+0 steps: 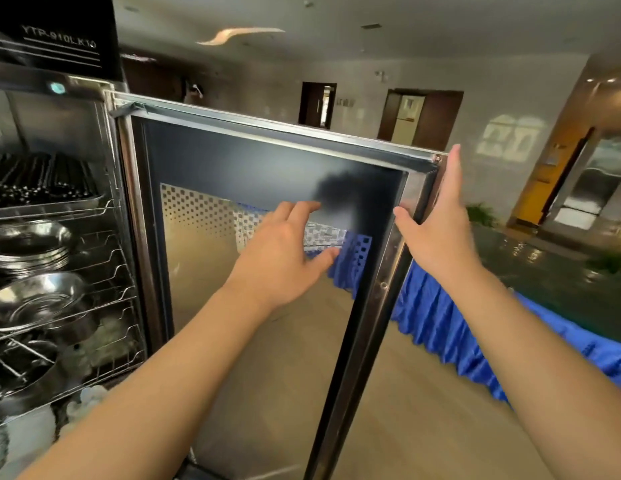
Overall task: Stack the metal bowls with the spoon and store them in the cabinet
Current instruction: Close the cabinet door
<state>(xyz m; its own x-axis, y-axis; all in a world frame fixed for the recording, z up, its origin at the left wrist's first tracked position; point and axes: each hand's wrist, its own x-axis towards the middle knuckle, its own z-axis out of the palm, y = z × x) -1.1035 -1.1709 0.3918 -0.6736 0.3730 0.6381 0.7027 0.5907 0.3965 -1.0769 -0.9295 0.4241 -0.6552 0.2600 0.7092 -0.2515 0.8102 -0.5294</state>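
hall point(364, 74) cabinet point(56, 46) labelled ytp-910lk10; left hand point(285, 251), right hand point(437, 223) at door point(267, 128), fingers point(453, 178) spread.

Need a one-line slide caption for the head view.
Left hand at the glass, right hand on the free edge of the open cabinet door; metal bowls on wire shelves inside.

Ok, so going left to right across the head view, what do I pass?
Stacked metal bowls in the cabinet → left hand in front of the door glass → right hand on the door's outer edge → blue table skirt.
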